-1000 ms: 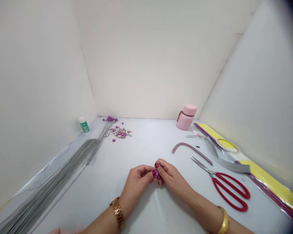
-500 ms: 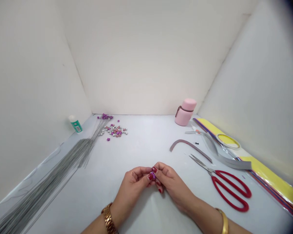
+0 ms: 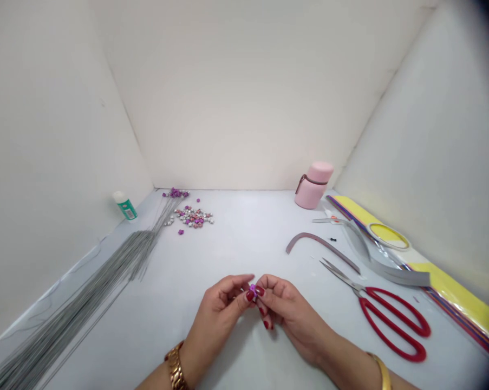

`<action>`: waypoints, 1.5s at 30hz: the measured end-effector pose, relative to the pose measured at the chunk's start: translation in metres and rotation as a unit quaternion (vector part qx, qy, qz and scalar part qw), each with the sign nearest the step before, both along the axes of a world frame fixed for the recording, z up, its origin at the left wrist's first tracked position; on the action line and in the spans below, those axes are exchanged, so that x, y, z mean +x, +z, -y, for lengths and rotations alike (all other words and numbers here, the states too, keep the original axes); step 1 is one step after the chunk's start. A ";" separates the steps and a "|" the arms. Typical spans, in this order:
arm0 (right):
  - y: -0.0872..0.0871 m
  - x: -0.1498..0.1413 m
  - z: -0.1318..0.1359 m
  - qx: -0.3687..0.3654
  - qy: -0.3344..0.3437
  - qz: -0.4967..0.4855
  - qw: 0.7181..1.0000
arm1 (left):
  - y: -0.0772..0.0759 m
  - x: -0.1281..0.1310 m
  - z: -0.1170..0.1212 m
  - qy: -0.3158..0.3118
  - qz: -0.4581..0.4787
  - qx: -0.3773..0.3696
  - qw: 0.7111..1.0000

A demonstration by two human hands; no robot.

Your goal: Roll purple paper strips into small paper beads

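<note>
A small purple bead [image 3: 252, 290] is held closed in a pinching grip between the left hand [image 3: 217, 319] and the right hand [image 3: 293, 319], just left of the red-handled scissors [image 3: 396, 304]. Farther left of the scissors, a heap of loose beads [image 3: 191, 218] and a bundle of thin wires [image 3: 85, 295] are laid on the white tabletop [image 3: 236, 238]; behind them, a pink bottle [image 3: 314, 185] is stood upright.

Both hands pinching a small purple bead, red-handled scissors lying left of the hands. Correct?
Not quite: the red-handled scissors lie to the right of the hands, not the left, as the head view shows. The rest stands: the left hand and the right hand pinch the small purple bead between them.
</note>
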State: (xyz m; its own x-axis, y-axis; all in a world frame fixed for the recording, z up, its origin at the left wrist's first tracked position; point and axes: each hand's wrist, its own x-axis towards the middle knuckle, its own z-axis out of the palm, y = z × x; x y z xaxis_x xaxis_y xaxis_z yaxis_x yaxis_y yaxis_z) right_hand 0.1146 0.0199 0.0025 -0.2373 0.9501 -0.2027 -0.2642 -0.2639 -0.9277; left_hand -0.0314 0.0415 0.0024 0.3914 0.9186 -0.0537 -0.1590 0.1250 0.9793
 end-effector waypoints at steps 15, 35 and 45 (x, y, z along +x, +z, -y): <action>0.002 -0.003 0.002 0.088 -0.046 0.124 0.987 | 0.000 0.008 0.012 0.038 0.085 -0.068 0.993; 0.003 -0.004 0.003 0.079 -0.059 0.128 0.987 | 0.000 0.004 0.011 0.061 -0.014 -0.016 0.998; 0.002 -0.003 0.007 0.162 -0.071 0.205 0.963 | 0.001 -0.002 0.012 0.069 -0.141 0.164 0.974</action>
State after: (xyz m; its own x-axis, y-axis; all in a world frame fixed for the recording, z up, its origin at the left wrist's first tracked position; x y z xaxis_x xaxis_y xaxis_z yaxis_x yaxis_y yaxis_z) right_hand 0.1120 0.0133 0.0050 -0.0635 0.9962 0.0598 0.1297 0.0676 -0.9893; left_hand -0.0337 0.0298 0.0035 0.2757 0.9471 0.1645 0.1287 -0.2059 0.9701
